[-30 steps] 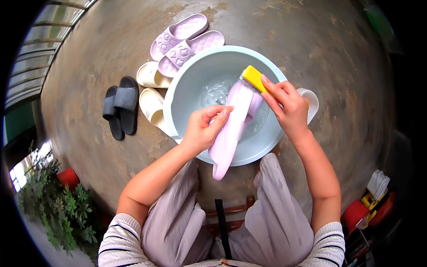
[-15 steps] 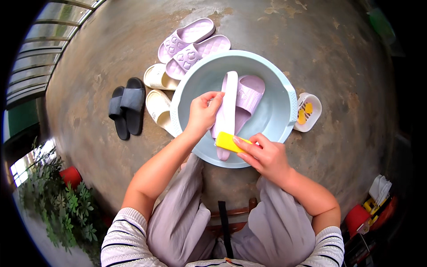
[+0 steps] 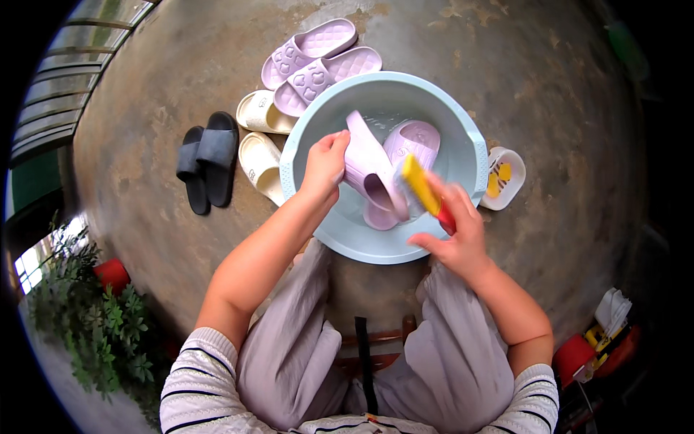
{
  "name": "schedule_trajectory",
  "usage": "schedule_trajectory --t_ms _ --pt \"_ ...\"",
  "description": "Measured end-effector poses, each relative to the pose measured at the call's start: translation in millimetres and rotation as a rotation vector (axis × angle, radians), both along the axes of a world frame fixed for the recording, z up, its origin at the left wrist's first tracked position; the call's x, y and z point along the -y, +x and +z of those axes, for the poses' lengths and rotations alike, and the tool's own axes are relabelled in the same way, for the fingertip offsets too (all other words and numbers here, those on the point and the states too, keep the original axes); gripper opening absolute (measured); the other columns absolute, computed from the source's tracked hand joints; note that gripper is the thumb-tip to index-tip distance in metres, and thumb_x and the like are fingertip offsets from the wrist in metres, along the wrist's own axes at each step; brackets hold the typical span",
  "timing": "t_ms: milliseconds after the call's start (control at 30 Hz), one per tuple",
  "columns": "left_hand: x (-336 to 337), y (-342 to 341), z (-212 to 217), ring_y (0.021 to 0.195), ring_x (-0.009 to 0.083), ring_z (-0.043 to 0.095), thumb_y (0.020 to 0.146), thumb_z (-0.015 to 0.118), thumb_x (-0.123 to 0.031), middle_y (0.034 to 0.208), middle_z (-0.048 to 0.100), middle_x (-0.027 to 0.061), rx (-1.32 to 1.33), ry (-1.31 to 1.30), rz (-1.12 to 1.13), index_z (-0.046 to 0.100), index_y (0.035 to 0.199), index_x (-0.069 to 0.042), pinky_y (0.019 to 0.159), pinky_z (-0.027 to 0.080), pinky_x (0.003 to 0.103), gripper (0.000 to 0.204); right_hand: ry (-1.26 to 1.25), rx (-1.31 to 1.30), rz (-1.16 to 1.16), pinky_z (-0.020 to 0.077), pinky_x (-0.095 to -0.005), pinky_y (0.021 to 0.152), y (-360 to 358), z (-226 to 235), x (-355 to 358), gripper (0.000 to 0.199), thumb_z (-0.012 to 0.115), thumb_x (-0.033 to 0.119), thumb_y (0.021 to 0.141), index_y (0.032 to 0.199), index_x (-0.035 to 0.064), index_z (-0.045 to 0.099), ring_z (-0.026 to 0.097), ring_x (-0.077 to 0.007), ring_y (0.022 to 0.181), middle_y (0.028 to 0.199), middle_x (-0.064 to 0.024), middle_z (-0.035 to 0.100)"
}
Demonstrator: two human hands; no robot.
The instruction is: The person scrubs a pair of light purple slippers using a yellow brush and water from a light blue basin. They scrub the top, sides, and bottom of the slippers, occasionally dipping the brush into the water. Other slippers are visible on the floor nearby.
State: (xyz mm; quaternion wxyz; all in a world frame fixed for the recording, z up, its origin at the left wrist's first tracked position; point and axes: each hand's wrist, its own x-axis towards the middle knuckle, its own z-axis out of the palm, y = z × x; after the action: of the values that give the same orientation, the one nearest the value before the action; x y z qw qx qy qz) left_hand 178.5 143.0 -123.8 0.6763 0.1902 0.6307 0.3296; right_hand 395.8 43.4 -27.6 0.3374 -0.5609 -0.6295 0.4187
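Both hands closed: left (image 3: 323,165) grips slipper (image 3: 370,165), right (image 3: 455,230) brush (image 3: 426,192).

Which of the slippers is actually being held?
The lilac plastic slipper tilted over the pale blue basin, gripped by the left hand. Its mate lies in the basin; other pairs sit on the floor.

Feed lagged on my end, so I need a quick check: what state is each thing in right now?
Pale blue plastic basin: upright on the floor, holds water.
Lilac slipper held on edge: gripped by left hand, over the basin.
Second lilac slipper: lying in the basin.
Yellow scrub brush: gripped by right hand, against the held slipper.
Pink slipper pair, cream pair, black pair: on the floor, untouched.
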Motion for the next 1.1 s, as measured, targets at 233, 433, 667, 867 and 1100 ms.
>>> schedule_trajectory --t_ms 233,433,667,867,1100 --pt "6.6 17.3 61.8 0.110 0.0203 0.058 0.096 0.064 -0.038 0.124 0.058 0.0119 0.295 -0.093 -0.004 0.050 0.129 -0.003 0.088 0.049 0.038 0.050 -0.086 -0.336 -0.341 0.0485 -0.0333 0.099 14.9 -25.0 -48.5 0.069 0.069 0.005 0.089 0.148 -0.0026 0.036 0.059 -0.0204 0.117 0.134 -0.0150 0.055" --pt "4.6 1.3 62.5 0.118 0.0345 0.055 0.068 0.086 -0.049 0.127 0.057 0.0170 -0.740 1.012 -0.740 0.043 0.144 -0.005 0.103 0.042 0.043 0.098 -0.539 -0.441 -0.285 0.0472 -0.0300 0.099 36.8 -13.5 -68.4 0.062 0.069 0.009 0.089 0.144 -0.0045 0.043 0.058 -0.0182 0.117 0.131 -0.0123 0.058" --pt "-11.7 18.6 52.7 0.102 0.0216 0.068 0.072 0.086 -0.041 0.112 0.070 0.0152 -0.036 0.383 -0.794 0.062 0.125 0.001 0.088 0.053 0.033 0.072 -0.304 -0.238 -0.195 0.0479 -0.0289 0.095 27.0 -25.4 -64.8 0.063 0.071 0.014 0.090 0.147 0.0056 0.046 0.061 -0.0155 0.105 0.127 -0.0084 0.061" --pt "-8.0 17.3 41.6 0.094 0.0196 0.068 0.074 0.087 -0.038 0.105 0.071 0.0139 -0.220 0.300 -0.719 0.062 0.120 0.004 0.082 0.055 0.032 0.067 0.321 0.431 -0.086 0.0507 -0.0301 0.063 29.5 -23.6 -44.4 0.050 0.073 0.018 0.087 0.136 0.0223 0.062 0.061 -0.0182 0.071 0.096 -0.0070 0.060" --pt "-0.1 25.8 44.1 0.091 0.0195 0.069 0.071 0.089 -0.038 0.102 0.071 0.0151 -0.248 0.316 -0.689 0.061 0.117 0.005 0.080 0.056 0.032 0.069 0.283 0.647 0.050 0.0474 -0.0339 0.051 16.4 -16.5 -53.7 0.041 0.071 0.020 0.087 0.127 0.0265 0.068 0.059 -0.0221 0.059 0.082 -0.0037 0.056"
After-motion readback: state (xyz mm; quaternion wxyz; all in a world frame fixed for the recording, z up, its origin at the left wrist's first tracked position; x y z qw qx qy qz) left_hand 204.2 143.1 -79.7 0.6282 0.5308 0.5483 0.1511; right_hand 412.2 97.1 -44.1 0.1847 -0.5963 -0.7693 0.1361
